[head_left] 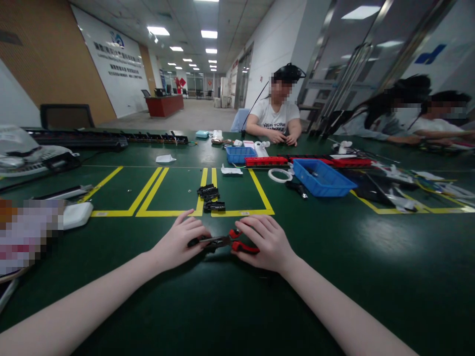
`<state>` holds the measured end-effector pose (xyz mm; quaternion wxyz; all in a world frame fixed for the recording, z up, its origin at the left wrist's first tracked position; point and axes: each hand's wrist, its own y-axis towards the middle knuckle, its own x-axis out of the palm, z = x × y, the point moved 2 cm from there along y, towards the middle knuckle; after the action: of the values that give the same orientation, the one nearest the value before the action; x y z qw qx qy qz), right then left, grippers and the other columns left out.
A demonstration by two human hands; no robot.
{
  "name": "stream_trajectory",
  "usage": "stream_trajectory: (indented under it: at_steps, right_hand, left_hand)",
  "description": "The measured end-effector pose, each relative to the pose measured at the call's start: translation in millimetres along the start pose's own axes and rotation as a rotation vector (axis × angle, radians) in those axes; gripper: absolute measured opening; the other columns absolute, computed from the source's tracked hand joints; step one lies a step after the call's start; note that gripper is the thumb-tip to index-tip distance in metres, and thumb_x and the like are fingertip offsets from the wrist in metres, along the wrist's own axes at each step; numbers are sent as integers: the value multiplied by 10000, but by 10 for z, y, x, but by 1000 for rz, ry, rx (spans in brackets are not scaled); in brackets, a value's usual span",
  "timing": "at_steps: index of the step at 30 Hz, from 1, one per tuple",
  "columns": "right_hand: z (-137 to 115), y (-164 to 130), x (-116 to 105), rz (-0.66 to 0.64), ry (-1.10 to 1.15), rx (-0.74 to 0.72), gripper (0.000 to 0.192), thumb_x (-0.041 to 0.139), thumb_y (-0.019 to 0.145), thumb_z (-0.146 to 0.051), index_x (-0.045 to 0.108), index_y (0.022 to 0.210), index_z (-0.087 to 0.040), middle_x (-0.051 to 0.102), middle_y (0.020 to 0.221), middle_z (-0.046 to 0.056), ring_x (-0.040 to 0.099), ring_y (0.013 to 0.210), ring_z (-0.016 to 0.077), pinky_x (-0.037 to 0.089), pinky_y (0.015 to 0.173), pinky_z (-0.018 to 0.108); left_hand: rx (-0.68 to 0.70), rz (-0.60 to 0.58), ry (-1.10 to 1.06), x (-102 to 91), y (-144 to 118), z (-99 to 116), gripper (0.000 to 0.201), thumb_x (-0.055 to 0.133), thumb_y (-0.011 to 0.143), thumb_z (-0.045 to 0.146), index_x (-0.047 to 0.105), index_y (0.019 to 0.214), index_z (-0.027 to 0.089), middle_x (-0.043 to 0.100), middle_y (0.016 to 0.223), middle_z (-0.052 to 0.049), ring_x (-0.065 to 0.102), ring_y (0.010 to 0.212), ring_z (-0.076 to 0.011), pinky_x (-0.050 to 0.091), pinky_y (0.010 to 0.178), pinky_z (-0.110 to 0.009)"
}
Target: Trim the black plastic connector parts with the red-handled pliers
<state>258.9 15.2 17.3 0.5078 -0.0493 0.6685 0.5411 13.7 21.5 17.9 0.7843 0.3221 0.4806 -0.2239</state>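
Observation:
My right hand [269,242] is closed round the red handles of a pair of pliers [223,241]. The handles are spread apart, and the metal jaws point left. Facing it, my left hand [180,241] pinches a small black piece [193,242] at the jaws. My fingers cover much of this piece, so its exact kind is hard to make out. Just beyond both hands, several black plastic-looking pieces [209,192] lie in a loose cluster across the yellow tape lines [203,202] on the green table [237,306].
A blue bin [322,185] stands to the right, beside a white ring-shaped coil [280,175] and a black tool [297,188]. Farther back are a smaller blue bin [240,155] and red strips [266,161]. A white case [77,215] lies left. Another person [276,118] sits across the table.

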Motion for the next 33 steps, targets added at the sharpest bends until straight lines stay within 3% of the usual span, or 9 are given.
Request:
stream_trajectory:
  at_steps: [5,8,12,20,28,33]
  right_hand:
    - [56,15,-13,-7,48,112,470,671,790,-440,596,1180,-189,682,1081,117,631,988,263,525,811,422]
    - [89,18,-17,-21,78,154,488,698,770,-413,587,1188,-187,681,1077,120,634,972,267,533,800,432]
    - [121,7,-15,-47,114,213,519,707,763,-407,578,1227,-215,677,1076,116,634,963,278,540,785,454]
    - [138,10,-13,-74,182,315,474,731,746,-420,618,1154,-207,680,1040,110,641,929,268,544,775,438]
    - [98,13,-16,-87,131,265,474,737,730,-437,637,1131,-205,684,1006,103,648,881,251,546,744,410]
    - [96,-4,-12,-90,125,241,448,724,746,-444,641,1114,-202,687,1015,102,651,892,247,547,746,402]
  left_hand:
    - [-70,-9,-44,-33,26,-1,127,495,918,195,621,924,211,631,876,-2,572,902,-178,308,1066,-481]
    - [-123,-46,-123,-47,53,-17,131,502,923,218,632,909,210,634,915,-15,564,901,-193,428,917,-399]
    - [-189,-86,-241,-71,75,-27,142,489,934,232,628,920,214,627,995,-28,575,896,-192,481,778,-319]
    - [-207,-98,-269,-61,43,-69,164,478,953,254,639,964,224,614,1049,-35,580,938,-198,505,804,-328]
    - [-135,-88,-238,-59,19,-33,185,591,869,240,632,1048,215,597,1105,-61,565,1000,-235,510,872,-394]
    - [-92,-49,-256,15,-1,-91,221,579,896,255,634,1109,236,593,1108,-58,577,991,-223,529,861,-386]
